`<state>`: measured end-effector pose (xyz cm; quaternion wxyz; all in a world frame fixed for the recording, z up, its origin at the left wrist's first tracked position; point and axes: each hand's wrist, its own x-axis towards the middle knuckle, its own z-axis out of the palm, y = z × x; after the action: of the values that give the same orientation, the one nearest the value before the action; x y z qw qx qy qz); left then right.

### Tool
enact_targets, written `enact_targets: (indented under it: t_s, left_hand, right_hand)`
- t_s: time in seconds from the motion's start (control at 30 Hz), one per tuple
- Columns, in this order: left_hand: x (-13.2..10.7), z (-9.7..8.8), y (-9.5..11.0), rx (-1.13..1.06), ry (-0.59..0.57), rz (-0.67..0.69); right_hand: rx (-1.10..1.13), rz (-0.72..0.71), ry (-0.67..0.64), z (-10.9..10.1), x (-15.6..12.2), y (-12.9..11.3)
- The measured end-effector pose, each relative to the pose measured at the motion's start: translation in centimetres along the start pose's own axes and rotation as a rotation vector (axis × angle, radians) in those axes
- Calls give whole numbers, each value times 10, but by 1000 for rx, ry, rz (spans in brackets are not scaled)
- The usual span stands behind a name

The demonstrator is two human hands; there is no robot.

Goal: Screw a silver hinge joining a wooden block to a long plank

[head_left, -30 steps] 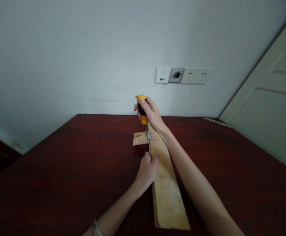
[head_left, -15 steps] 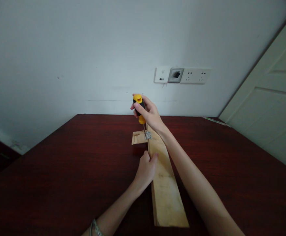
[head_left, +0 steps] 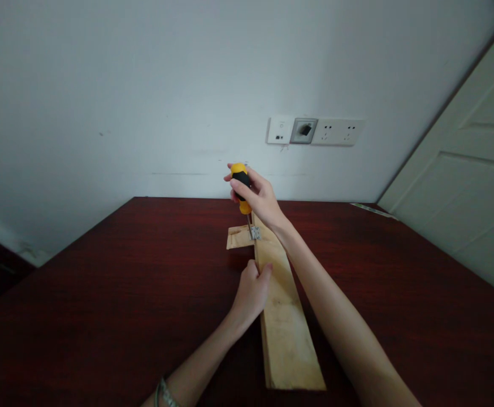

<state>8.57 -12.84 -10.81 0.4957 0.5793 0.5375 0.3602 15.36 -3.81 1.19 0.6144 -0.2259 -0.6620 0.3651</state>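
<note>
My right hand is closed around the yellow and black handle of a screwdriver. The screwdriver's shaft points down and its tip is at a small metal hinge. That hinge spans a long pale wooden board and a short wooden piece sticking out to its left. My left hand grips the long board's left edge, thumb on top, just nearer to me than the hinge. The fingers under the board are hidden, and the screw under the tip is too small to make out.
The boards are on a dark red-brown table. A white wall with a row of sockets and switches rises behind it. On the right stands a white panelled door. A thin printed strip lies at the table's back right edge.
The screwdriver handle has turned a little in my right hand, and its fingers have shifted slightly. My left hand keeps its grip on the board.
</note>
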Motion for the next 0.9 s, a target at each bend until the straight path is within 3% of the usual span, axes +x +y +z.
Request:
enact_targets:
  t_s: [0.13,0.37,0.6,0.9]
  left_hand:
    - [0,-1,2,-11,3,-7]
    - [0,-1,1,7,0,7]
    - [-1,-1,3,14,-24,-16]
    - [1,1,0,15,-16,-3]
  right_hand:
    - [50,6,-20,-5,2,5]
    - [54,-21,77,2,-1,1]
    - [104,-2,-9,-1,1,3]
    - [114,17,44,7,-3,-3]
